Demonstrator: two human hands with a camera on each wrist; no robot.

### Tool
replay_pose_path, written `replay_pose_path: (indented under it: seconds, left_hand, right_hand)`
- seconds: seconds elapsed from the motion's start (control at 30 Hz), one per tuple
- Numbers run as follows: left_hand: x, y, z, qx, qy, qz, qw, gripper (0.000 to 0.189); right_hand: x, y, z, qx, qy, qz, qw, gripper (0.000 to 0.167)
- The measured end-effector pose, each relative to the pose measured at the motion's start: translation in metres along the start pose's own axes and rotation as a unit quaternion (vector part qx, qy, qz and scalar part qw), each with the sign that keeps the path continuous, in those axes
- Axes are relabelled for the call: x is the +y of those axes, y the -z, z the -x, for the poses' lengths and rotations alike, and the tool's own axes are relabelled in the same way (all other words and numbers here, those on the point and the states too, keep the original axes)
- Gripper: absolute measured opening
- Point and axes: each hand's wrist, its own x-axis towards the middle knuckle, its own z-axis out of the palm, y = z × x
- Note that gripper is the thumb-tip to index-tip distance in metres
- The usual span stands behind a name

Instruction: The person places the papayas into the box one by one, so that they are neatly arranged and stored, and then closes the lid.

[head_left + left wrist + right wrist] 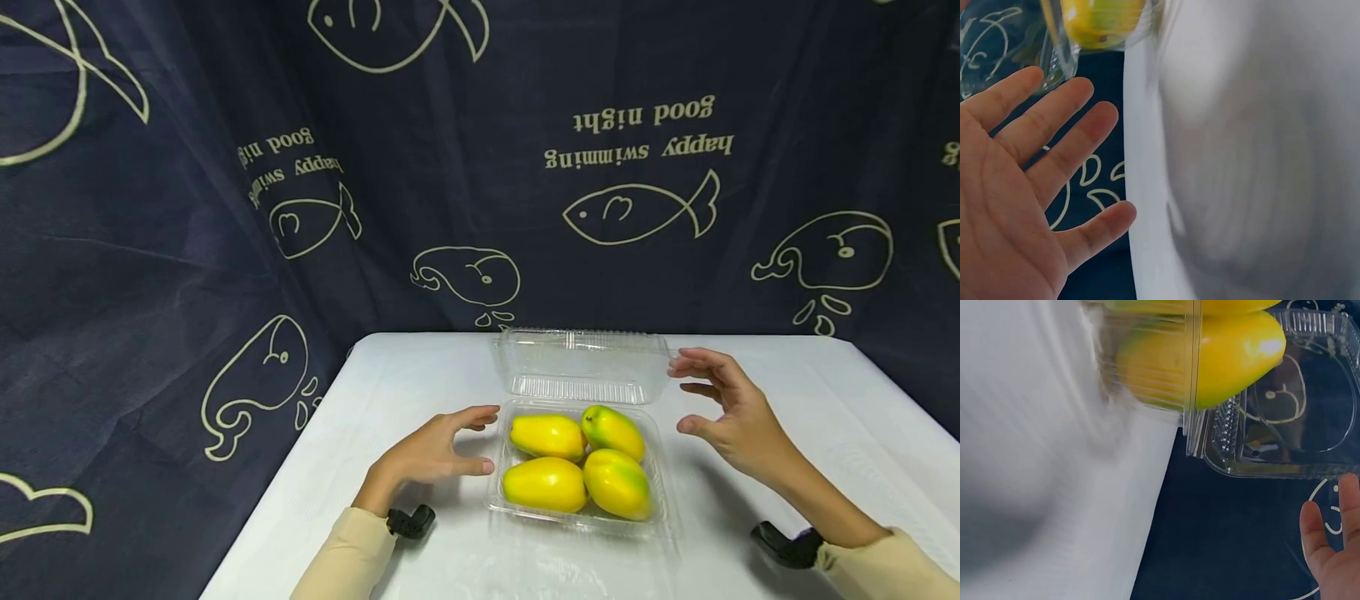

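Note:
A clear plastic clamshell box (573, 522) stands on the table with its lid (585, 367) raised and tipped back at the far side. Inside lie several yellow mangoes (545, 485) tinged with green, in two rows. Just left of the box, my left hand (431, 450) is held with thumb and fingers apart, fingertips near the wall. My right hand (738, 425) hovers on the other side, fingers spread, its upper fingertips close to the lid's right edge. The right wrist view shows two of its fingers (1315, 534) just below the lid's rim. Neither hand holds anything.
A white cloth covers the table (420, 375). Dark blue fabric (465, 167) printed with fish and whales hangs behind it and along the left. Each wrist wears a black camera strap (411, 522) beside a beige sleeve (348, 550).

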Motion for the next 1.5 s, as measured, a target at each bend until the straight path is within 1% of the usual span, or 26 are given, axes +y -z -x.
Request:
replay_pose_path:
  seconds: [0.2, 0.3, 0.43, 0.5, 0.6, 0.67, 0.73, 0.87, 1.03, 1.2, 1.27, 1.37, 1.43, 1.5]
  left_hand:
    - [-0.002, 0.007, 0.002, 0.033, -0.007, 0.001, 0.9994, 0.074]
    - [-0.003, 0.009, 0.002, 0.046, -0.005, 0.000, 0.9989, 0.068]
    - [-0.002, 0.010, 0.001, 0.055, 0.000, 0.005, 0.9985, 0.063]
    - [-0.003, 0.010, 0.001, 0.056, 0.003, 0.009, 0.9984, 0.061]
    - [-0.002, 0.011, 0.001, 0.060, 0.008, 0.013, 0.9981, 0.058]
    - [-0.002, 0.011, 0.001, 0.061, 0.012, 0.016, 0.9979, 0.057]
    - [-0.002, 0.011, 0.001, 0.063, 0.016, 0.018, 0.9977, 0.056]
    - [-0.001, 0.010, 0.001, 0.062, 0.019, 0.021, 0.9977, 0.057]
    - [0.001, 0.009, 0.003, 0.067, 0.020, 0.019, 0.9974, 0.060]
    - [0.002, 0.007, 0.008, 0.068, 0.020, 0.023, 0.9972, 0.059]
    - [0.002, 0.006, 0.011, 0.070, 0.023, 0.024, 0.9970, 0.057]
    - [0.004, 0.006, 0.016, 0.077, 0.023, 0.022, 0.9966, 0.054]
    - [0.006, 0.007, 0.019, 0.082, 0.023, 0.018, 0.9962, 0.051]
    - [0.009, 0.008, 0.022, 0.085, 0.024, 0.013, 0.9960, 0.048]
  right_hand:
    - [-0.006, -0.001, 0.004, 0.005, -0.013, -0.030, 0.9995, 0.089]
    - [-0.008, -0.002, 0.007, 0.010, -0.010, -0.032, 0.9994, 0.083]
    - [-0.011, -0.002, 0.012, 0.016, -0.018, -0.028, 0.9993, 0.076]
    - [-0.012, -0.002, 0.014, 0.020, -0.005, -0.040, 0.9990, 0.073]
    - [-0.013, -0.003, 0.015, 0.025, 0.025, -0.067, 0.9971, 0.065]
    - [-0.014, -0.003, 0.016, 0.025, 0.043, -0.077, 0.9958, 0.060]
    - [-0.015, -0.003, 0.017, 0.024, 0.043, -0.078, 0.9957, 0.056]
    - [-0.018, -0.002, 0.021, 0.020, 0.034, -0.052, 0.9979, 0.048]
    - [-0.022, -0.002, 0.028, 0.018, 0.022, -0.018, 0.9994, 0.034]
    - [-0.024, -0.004, 0.032, 0.020, 0.023, -0.016, 0.9994, 0.026]
    - [-0.026, -0.004, 0.034, 0.020, 0.006, -0.003, 0.9998, 0.020]
    - [-0.029, -0.004, 0.039, 0.016, -0.033, 0.036, 0.9987, 0.013]
    - [-0.032, -0.003, 0.042, 0.009, -0.057, 0.056, 0.9968, 0.015]
    - [-0.033, -0.002, 0.044, 0.006, -0.067, 0.064, 0.9957, 0.018]
